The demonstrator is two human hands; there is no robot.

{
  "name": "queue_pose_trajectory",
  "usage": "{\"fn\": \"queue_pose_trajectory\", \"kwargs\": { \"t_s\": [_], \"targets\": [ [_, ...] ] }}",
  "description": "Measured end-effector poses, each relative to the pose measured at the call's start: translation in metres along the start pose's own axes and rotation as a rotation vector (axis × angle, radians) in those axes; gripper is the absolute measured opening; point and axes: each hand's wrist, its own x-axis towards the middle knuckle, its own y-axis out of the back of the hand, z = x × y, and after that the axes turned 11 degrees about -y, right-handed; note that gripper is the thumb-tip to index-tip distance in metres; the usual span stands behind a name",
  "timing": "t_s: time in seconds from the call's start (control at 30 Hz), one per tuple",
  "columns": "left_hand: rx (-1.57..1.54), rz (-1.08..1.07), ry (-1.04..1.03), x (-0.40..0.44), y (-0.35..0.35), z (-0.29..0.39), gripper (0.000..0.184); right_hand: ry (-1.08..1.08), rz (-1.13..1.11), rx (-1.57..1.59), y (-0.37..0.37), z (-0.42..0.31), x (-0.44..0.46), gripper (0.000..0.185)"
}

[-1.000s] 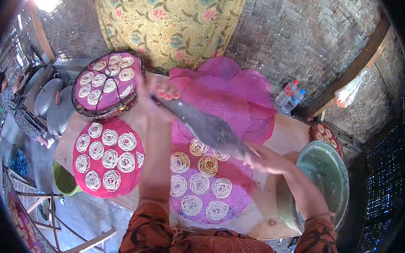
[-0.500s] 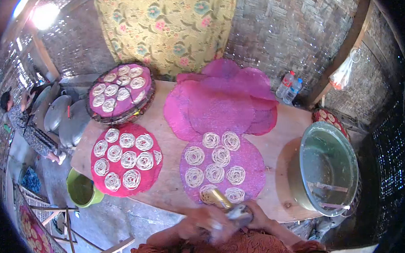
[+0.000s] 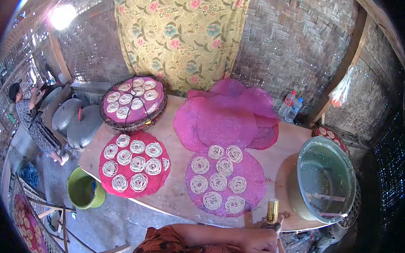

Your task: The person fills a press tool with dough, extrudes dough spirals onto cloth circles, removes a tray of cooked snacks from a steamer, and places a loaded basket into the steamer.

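Fingers of your right hand (image 3: pixel 281 249) grip the gold-ended cylinder (image 3: pixel 272 212), left of the basin (image 3: pixel 301 185).
Low hold apparently keeps its gold end exposed; whether your left hand (image 3: pixel 258 242) is closed cannot be determined.

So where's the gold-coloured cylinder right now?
The gold cylinder is low in the head view, right of centre, just beyond the left hand and left of the big green tub.

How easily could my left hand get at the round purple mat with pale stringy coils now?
Likely yes: the mat lies toward the near side of the table, uncovered and close to your left hand, though that hand may be busy beside the shiny gold cylinder.
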Motion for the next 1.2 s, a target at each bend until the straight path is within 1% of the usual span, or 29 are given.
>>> {"fn": "queue_pose_trajectory", "kwargs": {
  "t_s": [0.03,0.07,0.1,0.13,0.17,0.2,0.23,0.27,0.3,0.37,0.43,0.47,0.5,0.53,0.57,0.6,0.67,0.7,0.73,0.8,0.83,0.93,1.07,1.13,1.17,1.2],
  "targets": [
    [-0.06,-0.042,0.018,0.012,0.01,0.007,0.049,0.05,0.023,-0.067,-0.002,-0.002,0.001,0.035],
    [-0.127,-0.085,0.037,0.019,0.015,0.009,0.051,0.252,0.078,-0.334,-0.004,-0.003,-0.004,0.033],
    [-0.146,-0.097,0.043,0.021,0.013,0.007,0.051,0.455,0.19,-0.59,-0.01,-0.008,-0.009,0.03],
    [-0.114,-0.07,0.013,0.024,0.015,0.005,0.052,0.534,0.217,-0.576,-0.021,-0.016,-0.008,0.027],
    [-0.082,-0.046,-0.018,0.028,0.017,0.003,0.053,0.58,0.245,-0.563,-0.017,-0.013,-0.006,0.025],
    [-0.093,-0.075,-0.018,0.028,0.016,-0.001,0.053,0.625,0.274,-0.551,-0.012,-0.01,-0.003,0.023],
    [-0.12,-0.084,0.009,0.023,0.012,-0.005,0.053,0.43,0.263,-0.617,0.006,0.006,-0.002,0.022],
    [-0.143,-0.095,0.034,0.02,0.011,-0.009,0.053,0.395,0.234,-0.622,0.021,0.024,0.005,0.022],
    [-0.126,-0.127,-0.028,0.024,0.014,-0.008,0.054,0.406,0.209,-0.609,0.029,0.035,0.01,0.022],
    [-0.125,-0.139,-0.025,0.026,0.018,-0.009,0.054,0.44,0.182,-0.586,0.041,0.052,0.019,0.024],
    [-0.136,-0.141,-0.005,0.026,0.022,-0.013,0.054,0.361,0.154,-0.489,0.069,0.088,0.04,0.028],
    [-0.142,-0.138,0.005,0.026,0.023,-0.015,0.054,0.297,0.11,-0.381,0.094,0.118,0.056,0.03],
    [-0.149,-0.132,0.017,0.027,0.025,-0.016,0.054,0.438,0.174,-0.66,0.087,0.101,0.046,0.039],
    [-0.159,-0.134,0.02,0.026,0.025,-0.018,0.053,0.57,0.236,-0.94,0.067,0.071,0.032,0.056],
    [-0.168,-0.132,0.027,0.027,0.026,-0.019,0.053,0.668,0.187,-0.65,0.041,0.041,0.022,0.025],
    [-0.176,-0.134,0.031,0.027,0.026,-0.02,0.053,0.666,0.2,-0.648,0.047,0.054,0.024,0.025],
    [-0.184,-0.135,0.041,0.028,0.027,-0.022,0.053,0.454,0.296,-0.626,0.048,0.065,0.03,0.045],
    [-0.188,-0.138,0.039,0.027,0.028,-0.024,0.053,0.553,0.23,-0.534,0.053,0.07,0.029,0.042],
    [-0.191,-0.138,0.042,0.027,0.029,-0.024,0.053,0.563,0.239,-0.534,0.045,0.053,0.026,0.042],
    [-0.197,-0.139,0.055,0.026,0.03,-0.025,0.053,0.71,0.245,-0.834,0.036,0.033,0.021,0.039],
    [-0.201,-0.138,0.063,0.024,0.031,-0.026,0.053,0.688,0.245,-0.792,0.034,0.033,0.02,0.037],
    [-0.211,-0.138,0.078,0.024,0.034,-0.028,0.052,0.708,0.239,-0.727,0.031,0.031,0.022,0.036],
    [-0.227,-0.136,0.079,0.027,0.039,-0.029,0.052,0.676,0.243,-0.764,0.027,0.02,0.016,0.036],
    [-0.231,-0.138,0.082,0.029,0.041,-0.03,0.052,0.552,0.251,-0.72,0.031,0.027,0.015,0.038],
    [-0.232,-0.138,0.078,0.03,0.042,-0.031,0.052,0.559,0.252,-0.721,0.04,0.041,0.015,0.038],
    [-0.232,-0.133,0.077,0.032,0.044,-0.032,0.052,0.418,0.189,-0.651,0.047,0.053,0.015,0.058]
  ]
}}
